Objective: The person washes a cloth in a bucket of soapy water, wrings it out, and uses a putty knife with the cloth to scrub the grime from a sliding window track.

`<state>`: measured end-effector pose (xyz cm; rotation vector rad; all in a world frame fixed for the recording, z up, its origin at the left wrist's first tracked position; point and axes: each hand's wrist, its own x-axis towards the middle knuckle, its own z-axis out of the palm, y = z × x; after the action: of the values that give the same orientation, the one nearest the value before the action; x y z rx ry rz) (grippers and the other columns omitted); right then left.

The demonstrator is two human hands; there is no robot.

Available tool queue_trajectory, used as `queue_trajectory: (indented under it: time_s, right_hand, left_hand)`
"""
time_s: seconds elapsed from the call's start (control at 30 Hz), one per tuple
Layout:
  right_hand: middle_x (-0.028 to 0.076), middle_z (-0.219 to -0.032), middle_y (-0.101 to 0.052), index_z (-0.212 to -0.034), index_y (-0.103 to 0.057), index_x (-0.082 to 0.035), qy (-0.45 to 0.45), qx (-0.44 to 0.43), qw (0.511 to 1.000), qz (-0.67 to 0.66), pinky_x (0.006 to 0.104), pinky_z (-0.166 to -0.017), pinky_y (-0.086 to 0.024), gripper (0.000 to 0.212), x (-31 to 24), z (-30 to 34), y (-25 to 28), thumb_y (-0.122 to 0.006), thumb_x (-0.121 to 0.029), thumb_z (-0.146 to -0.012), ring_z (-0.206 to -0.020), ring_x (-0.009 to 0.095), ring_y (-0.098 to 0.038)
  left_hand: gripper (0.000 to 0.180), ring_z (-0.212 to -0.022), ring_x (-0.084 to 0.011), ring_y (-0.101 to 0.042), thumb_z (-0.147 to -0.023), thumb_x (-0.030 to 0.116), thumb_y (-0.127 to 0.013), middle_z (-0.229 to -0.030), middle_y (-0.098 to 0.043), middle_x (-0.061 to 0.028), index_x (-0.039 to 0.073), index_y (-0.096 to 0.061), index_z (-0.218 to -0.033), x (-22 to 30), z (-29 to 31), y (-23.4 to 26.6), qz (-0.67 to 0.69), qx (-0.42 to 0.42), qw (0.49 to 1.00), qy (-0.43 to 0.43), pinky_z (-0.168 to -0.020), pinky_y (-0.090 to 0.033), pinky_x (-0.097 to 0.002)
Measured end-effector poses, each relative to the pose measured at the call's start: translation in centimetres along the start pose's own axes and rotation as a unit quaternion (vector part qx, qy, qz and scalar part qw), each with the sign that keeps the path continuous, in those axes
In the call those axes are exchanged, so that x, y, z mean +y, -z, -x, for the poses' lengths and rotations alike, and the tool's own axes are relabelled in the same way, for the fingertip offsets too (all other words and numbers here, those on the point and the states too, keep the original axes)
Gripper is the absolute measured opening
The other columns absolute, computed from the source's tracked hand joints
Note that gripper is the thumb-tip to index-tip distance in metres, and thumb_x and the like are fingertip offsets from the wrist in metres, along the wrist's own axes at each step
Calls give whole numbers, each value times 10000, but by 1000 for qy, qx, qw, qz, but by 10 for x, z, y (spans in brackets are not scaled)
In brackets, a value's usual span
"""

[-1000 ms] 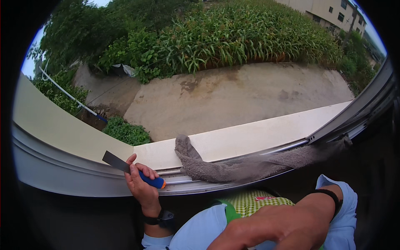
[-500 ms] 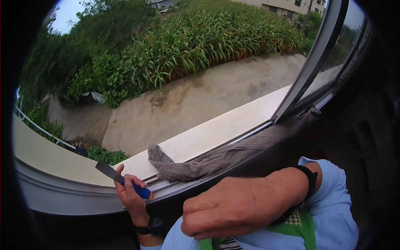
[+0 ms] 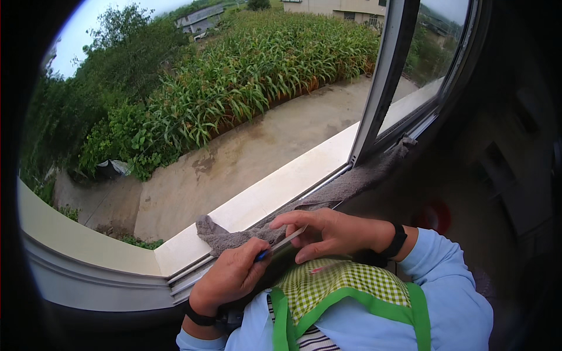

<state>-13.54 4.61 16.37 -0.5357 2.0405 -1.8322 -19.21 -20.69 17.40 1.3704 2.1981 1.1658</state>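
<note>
My left hand (image 3: 228, 274) is closed round the blue handle of a putty knife (image 3: 289, 237) in front of my chest. Its thin metal blade points up and to the right, edge-on to the view. At the blade's end is my right hand (image 3: 342, 231), fingers apart, the index stretched past the tip and the thumb lower down. Whether those fingers touch the metal I cannot tell. Just beyond both hands, a grey-brown cloth (image 3: 345, 186) lies lengthwise along the window track, its near-left end bunched up on the sill (image 3: 275, 190).
The sliding window sash (image 3: 379, 88) stands upright at the right, with the opening to its left. Outside lie a concrete strip (image 3: 252, 143) and tall green crops (image 3: 257, 76). A checked apron (image 3: 351, 284) with green edging covers my front. Something round and red (image 3: 433, 216) sits low at the right.
My left hand has brought the putty knife from the left end of the track to my chest, turning the blade rightward. My right hand has opened and moved to the blade's tip. The view has shifted right.
</note>
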Motion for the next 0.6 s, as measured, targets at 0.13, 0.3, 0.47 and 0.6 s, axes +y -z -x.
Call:
queue_trajectory:
  time_s: [0.13, 0.3, 0.47, 0.6]
  right_hand:
    - [78, -897, -667, -1059, -684, -45, 217, 78, 970, 73, 296, -756, -493, 164, 12, 7, 1, -665, -134, -924, -794, 205, -613]
    - [18, -812, -627, -1079, -674, -33, 73, 133, 982, -113, 248, -685, -477, 203, 40, 40, 4, -636, -197, -966, -736, 91, -576]
    - [-2, -802, -617, -1116, -668, -30, 86, 198, 976, -13, 229, -631, -477, 247, 73, 95, 36, -625, -229, -977, -696, 57, -547]
    - [5, -815, -631, -1095, -664, -25, 15, 287, 958, -1, 235, -662, -502, 224, 100, 148, 72, -613, -211, -980, -706, 69, -564]
  left_hand:
    - [241, -831, -363, -630, -914, 56, -601, -963, -624, -166, 37, -557, -1149, 5, -19, -13, -41, -56, 997, -33, -725, -512, -385]
    - [445, -952, -377, -648, -882, 45, -634, -1115, -629, -183, 73, -510, -1309, 4, -34, -38, -19, -73, 997, -11, -776, -531, -375]
    - [669, -855, -353, -656, -825, -57, -612, -1047, -631, -190, 116, -427, -1444, 25, -77, -58, -126, -39, 988, -76, -714, -537, -390]
    - [639, -722, -339, -637, -828, -53, -605, -876, -623, -161, 131, -467, -1425, 47, -124, -75, -159, -10, 981, -113, -635, -525, -409]
